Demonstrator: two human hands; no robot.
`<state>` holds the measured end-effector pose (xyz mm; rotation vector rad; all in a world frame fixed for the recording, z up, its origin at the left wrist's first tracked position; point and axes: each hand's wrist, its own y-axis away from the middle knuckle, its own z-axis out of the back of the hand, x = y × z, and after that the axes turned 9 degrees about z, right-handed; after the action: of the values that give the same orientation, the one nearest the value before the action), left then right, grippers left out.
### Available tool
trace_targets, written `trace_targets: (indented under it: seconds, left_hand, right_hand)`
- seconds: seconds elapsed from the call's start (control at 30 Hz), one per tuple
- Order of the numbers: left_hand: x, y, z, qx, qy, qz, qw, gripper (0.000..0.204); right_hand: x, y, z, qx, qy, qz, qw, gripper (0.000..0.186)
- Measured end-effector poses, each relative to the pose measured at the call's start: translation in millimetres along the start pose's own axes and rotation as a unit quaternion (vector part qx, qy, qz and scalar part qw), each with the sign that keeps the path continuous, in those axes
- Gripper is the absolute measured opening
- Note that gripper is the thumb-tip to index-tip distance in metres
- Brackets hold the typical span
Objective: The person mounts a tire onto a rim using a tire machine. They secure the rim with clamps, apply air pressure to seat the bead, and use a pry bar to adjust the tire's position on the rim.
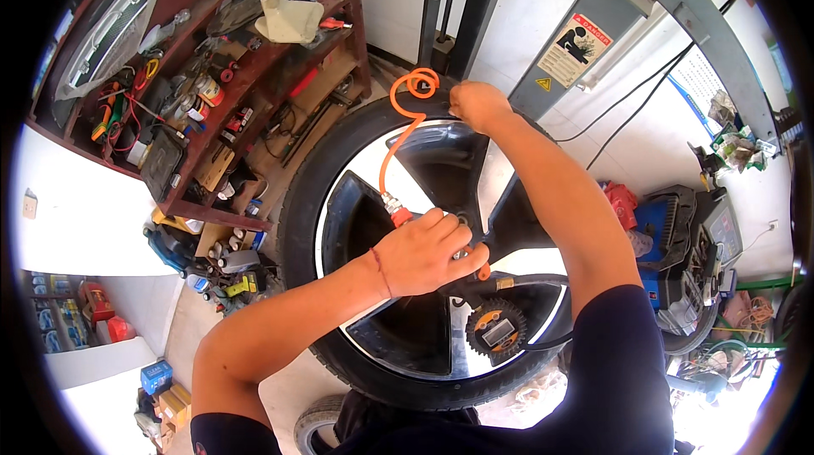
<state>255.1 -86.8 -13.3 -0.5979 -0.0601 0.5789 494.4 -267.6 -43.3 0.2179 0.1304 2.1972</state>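
Note:
A wheel lies flat in front of me, its black tire (298, 205) around a black and silver alloy rim (341, 192). My left hand (431, 253) is closed around the handle of a tire inflator, over the middle of the rim. The inflator's round digital gauge (498, 333) hangs on the near side of that hand. An orange coiled air hose (388, 168) runs from the inflator's fitting to the tire's far edge. My right hand (480, 106) is closed at the far edge of the rim; what its fingers hold is hidden. A black hose (551, 341) leads from the gauge to the right.
A dark red workbench (199, 137) with tools and cans stands at the far left. The grey post of a machine (568, 48) bearing a warning label rises behind the wheel. Tool cases (670, 230) are stacked at the right. Another tire (315, 426) lies below the wheel.

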Motion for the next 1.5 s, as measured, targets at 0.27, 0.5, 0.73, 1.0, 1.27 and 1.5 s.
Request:
trace_targets:
  seconds: [0.27,0.5,0.73,1.0,1.27,1.5]
  left_hand:
    - [8,6,-1,-0.009,0.029,-0.004,1.000,0.029]
    - [9,-14,-9,0.027,0.058,-0.016,0.998,0.032]
    - [0,-25,-8,0.010,0.018,-0.052,0.998,0.054]
    - [-6,-29,0,0.027,-0.036,-0.062,0.997,0.054]
    - [-21,-24,7,0.021,-0.051,-0.060,0.997,0.058]
    - [-27,-20,11,-0.005,-0.011,-0.056,0.998,0.065]
  right_hand:
    - [-37,13,6,-0.150,-0.065,-0.049,0.985,0.019]
    - [-130,229,4,-0.082,0.017,-0.182,0.980,0.079]
    - [81,481,-81,-0.201,-0.378,-0.411,0.805,0.040]
    - [195,445,-84,-0.150,-0.359,-0.293,0.873,0.068]
    - [178,443,-114,-0.196,-0.415,-0.249,0.853,0.029]
    - [182,440,-106,-0.202,-0.382,-0.231,0.872,0.030]
